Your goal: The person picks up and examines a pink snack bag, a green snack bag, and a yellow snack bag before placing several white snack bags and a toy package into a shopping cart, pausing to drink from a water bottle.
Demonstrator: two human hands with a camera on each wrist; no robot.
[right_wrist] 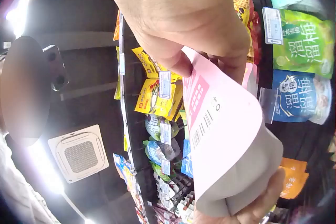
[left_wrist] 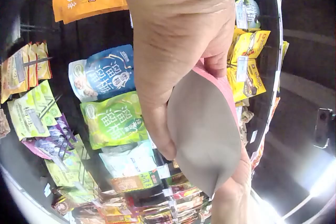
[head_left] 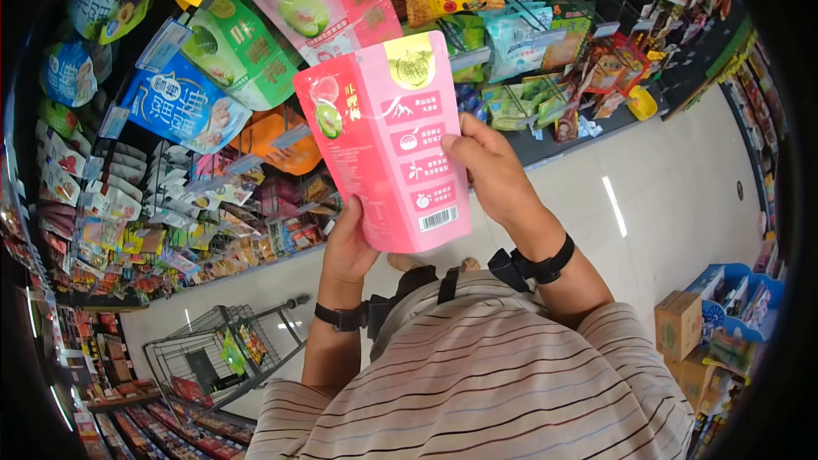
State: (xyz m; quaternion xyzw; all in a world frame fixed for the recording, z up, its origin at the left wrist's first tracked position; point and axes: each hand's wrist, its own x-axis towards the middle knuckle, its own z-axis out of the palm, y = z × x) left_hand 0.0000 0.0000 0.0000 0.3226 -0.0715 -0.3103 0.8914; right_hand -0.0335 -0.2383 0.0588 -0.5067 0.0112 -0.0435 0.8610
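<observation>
A pink snack pouch (head_left: 388, 153) with a green fruit picture, gold label and barcode is held up in front of the chest, its printed back toward the head camera. My left hand (head_left: 348, 243) grips its lower left side, thumb on the printed face. On the right edge, my right hand (head_left: 494, 166) pinches the pouch between thumb and fingers; the fingers behind it are hidden in the head view. The grey bottom fold (left_wrist: 205, 124) faces the left wrist camera. Behind the pouch hangs a similar pink pouch (head_left: 315, 4), beside a green one (head_left: 239, 51).
Racks of hanging snack bags fill the far side, among them a blue bag (head_left: 183, 102) and an orange bag (head_left: 277, 140). A shopping cart (head_left: 221, 353) with a few goods stands lower left. Cardboard boxes (head_left: 679, 324) and a blue bin (head_left: 737, 298) are at right on the tiled floor (head_left: 665, 196).
</observation>
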